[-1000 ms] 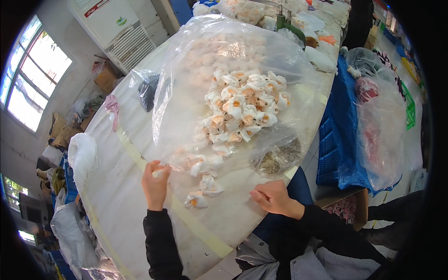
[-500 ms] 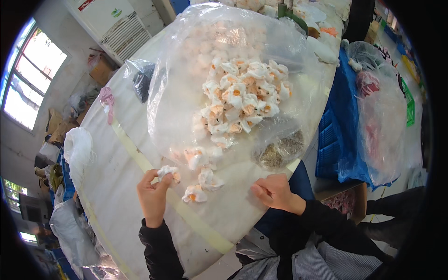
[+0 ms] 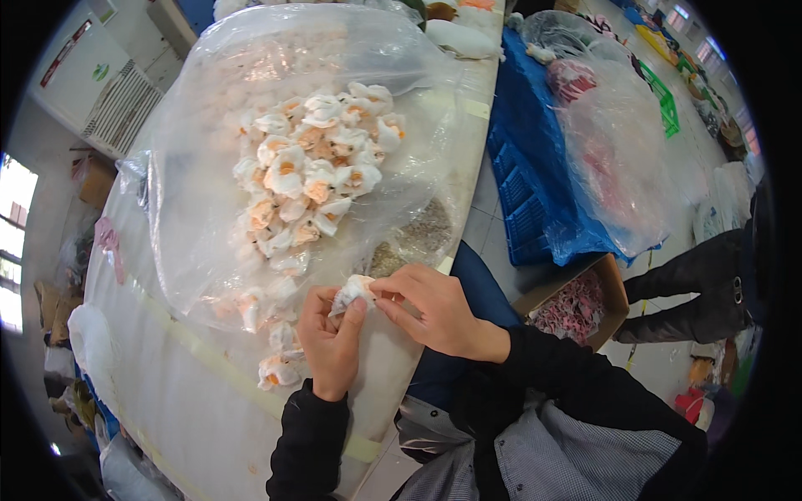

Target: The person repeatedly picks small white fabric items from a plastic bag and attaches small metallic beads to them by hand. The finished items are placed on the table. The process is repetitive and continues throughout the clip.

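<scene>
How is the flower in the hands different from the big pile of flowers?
The flower is just one; the pile has many.
The flower is in the left hand, with the right hand at its edge; neither hand touches the pile.
The flower looks mostly white; the pile shows lots of orange too.
Both have crinkly white petals.

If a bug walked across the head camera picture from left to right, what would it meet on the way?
Bright window, pink strip, left hand, white flower, right hand, brown box of pink scraps, someone's dark trousers.
</scene>
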Action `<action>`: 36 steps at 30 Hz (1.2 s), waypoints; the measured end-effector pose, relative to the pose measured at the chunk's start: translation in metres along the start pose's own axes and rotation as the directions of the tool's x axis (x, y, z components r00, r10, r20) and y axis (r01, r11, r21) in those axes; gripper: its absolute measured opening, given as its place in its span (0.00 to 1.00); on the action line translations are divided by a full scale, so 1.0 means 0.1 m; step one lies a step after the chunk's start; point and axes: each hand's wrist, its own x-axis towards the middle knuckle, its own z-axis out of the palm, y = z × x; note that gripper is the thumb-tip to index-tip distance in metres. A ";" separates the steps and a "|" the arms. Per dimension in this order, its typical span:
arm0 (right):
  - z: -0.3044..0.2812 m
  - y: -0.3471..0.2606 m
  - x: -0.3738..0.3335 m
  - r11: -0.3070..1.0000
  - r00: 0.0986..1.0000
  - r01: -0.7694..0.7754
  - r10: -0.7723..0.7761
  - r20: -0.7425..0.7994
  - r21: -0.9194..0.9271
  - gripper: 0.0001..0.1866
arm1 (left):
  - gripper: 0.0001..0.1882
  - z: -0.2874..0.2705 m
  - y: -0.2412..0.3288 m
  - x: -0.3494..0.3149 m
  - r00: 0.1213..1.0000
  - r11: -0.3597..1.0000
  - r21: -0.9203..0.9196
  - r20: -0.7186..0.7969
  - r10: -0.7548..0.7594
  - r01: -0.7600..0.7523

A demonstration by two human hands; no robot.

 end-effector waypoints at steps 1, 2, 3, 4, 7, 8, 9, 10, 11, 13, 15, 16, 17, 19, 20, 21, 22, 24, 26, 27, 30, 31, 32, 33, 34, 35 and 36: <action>-0.03 0.03 0.00 1.000 1.000 -0.002 0.001 -0.010 -0.013 0.13 | 0.10 0.03 -0.03 0.02 1.000 1.000 -0.022 0.011 -0.003 0.003; -0.04 0.04 0.00 1.000 1.000 -0.015 0.014 -0.018 -0.015 0.12 | 0.10 0.06 -0.06 0.04 1.000 0.999 -0.044 0.020 -0.006 0.007; -0.05 0.06 -0.01 0.999 0.999 0.026 -0.027 -0.022 -0.028 0.12 | 0.11 0.08 -0.10 0.03 1.000 1.000 -0.029 0.003 0.003 -0.003; -0.05 0.08 -0.02 0.997 0.997 0.068 -0.069 -0.023 -0.040 0.12 | 0.12 0.10 -0.15 0.02 1.000 1.000 -0.014 -0.014 0.013 -0.013; -0.03 0.10 -0.06 0.991 0.994 0.107 -0.106 0.013 -0.081 0.12 | 0.11 0.10 -0.20 -0.01 0.999 0.999 -0.036 -0.034 -0.006 0.005; -0.02 0.09 -0.07 0.990 0.994 0.107 -0.104 0.032 -0.095 0.12 | 0.11 0.10 -0.20 -0.03 0.999 0.998 -0.055 -0.036 -0.020 0.018; -0.01 0.09 -0.07 0.985 0.992 0.121 -0.116 0.046 -0.127 0.12 | 0.11 0.10 -0.21 -0.04 0.999 1.000 -0.028 -0.041 -0.012 0.011; 0.00 0.08 -0.07 0.978 0.990 0.135 -0.127 0.061 -0.157 0.12 | 0.11 0.10 -0.22 -0.03 0.999 1.000 0.000 -0.047 -0.003 0.003; 0.02 0.07 -0.07 0.971 0.987 0.151 -0.138 0.077 -0.187 0.12 | 0.11 0.11 -0.23 -0.03 0.999 1.000 0.028 -0.053 0.005 -0.004; 0.03 0.07 -0.08 0.947 0.977 0.195 -0.166 0.131 -0.255 0.12 | 0.11 0.12 -0.24 -0.03 0.999 1.000 -0.015 -0.053 0.009 -0.009; 0.04 0.06 -0.07 0.942 0.972 0.212 -0.176 0.155 -0.260 0.11 | 0.10 0.12 -0.24 -0.04 0.999 1.000 -0.027 -0.051 0.003 -0.004; 0.04 0.07 -0.05 0.950 0.973 0.206 -0.174 0.152 -0.233 0.11 | 0.10 0.09 -0.23 -0.04 0.999 1.000 -0.019 -0.048 -0.005 0.004; 0.04 0.07 -0.05 0.958 0.974 0.199 -0.170 0.149 -0.206 0.10 | 0.10 0.08 -0.23 -0.04 0.999 1.000 -0.010 -0.045 -0.012 0.012; 0.02 0.07 -0.08 0.999 0.990 -0.019 0.024 0.136 -0.040 0.08 | 0.11 0.09 -0.22 -0.04 0.997 0.999 -0.048 -0.074 -0.026 0.023; 0.00 0.07 -0.10 0.991 0.982 -0.129 0.122 0.141 0.043 0.08 | 0.12 0.10 -0.20 -0.03 0.996 0.997 -0.068 -0.088 -0.034 0.028; -0.01 0.07 -0.11 0.977 0.977 -0.186 0.172 0.124 0.105 0.07 | 0.13 0.11 -0.15 -0.03 0.997 0.996 -0.081 -0.065 -0.051 0.046; -0.02 0.05 -0.11 0.956 0.969 -0.240 0.224 0.110 0.168 0.06 | 0.14 0.12 -0.06 -0.04 0.997 0.994 -0.093 -0.042 -0.068 0.064; -0.08 0.04 -0.11 0.937 0.959 -0.278 0.260 0.110 0.212 0.07 | 0.15 0.10 -0.04 -0.04 0.998 1.000 -0.017 0.059 -0.015 0.016; -0.11 0.05 -0.13 0.941 0.956 -0.271 0.239 0.169 0.201 0.08 | 0.16 0.01 -0.12 -0.01 0.968 0.980 0.143 0.229 0.100 -0.135; -0.12 0.05 -0.13 0.944 0.954 -0.266 0.229 0.195 0.193 0.08 | 0.15 0.03 -0.11 -0.01 0.963 0.961 0.228 0.251 0.099 -0.158; -0.11 0.04 -0.20 0.913 0.931 -0.328 0.269 0.245 0.244 0.09 | 0.10 0.06 -0.08 -0.02 0.945 0.855 0.440 0.288 0.156 -0.275; -0.11 0.05 -0.23 0.902 0.925 -0.343 0.277 0.259 0.261 0.09 | 0.10 0.05 -0.08 -0.02 0.937 0.836 0.458 0.306 0.170 -0.302; -0.11 0.05 -0.25 0.892 0.919 -0.358 0.284 0.272 0.278 0.09 | 0.09 0.04 -0.08 -0.02 0.928 0.816 0.475 0.325 0.184 -0.328; -0.10 0.05 -0.26 0.879 0.913 -0.373 0.292 0.286 0.295 0.09 | 0.09 0.03 -0.08 -0.04 0.919 0.795 0.493 0.343 0.195 -0.353; -0.10 0.05 -0.26 0.884 0.916 -0.365 0.286 0.281 0.293 0.09 | 0.09 0.03 -0.09 -0.04 0.916 0.786 0.498 0.340 0.212 -0.367; -0.10 0.05 -0.26 0.888 0.920 -0.356 0.279 0.275 0.290 0.08 | 0.08 0.04 -0.11 -0.05 0.913 0.777 0.502 0.338 0.230 -0.381; -0.10 0.04 -0.26 0.893 0.924 -0.348 0.273 0.269 0.287 0.08 | 0.08 0.05 -0.12 -0.06 0.909 0.767 0.506 0.335 0.247 -0.395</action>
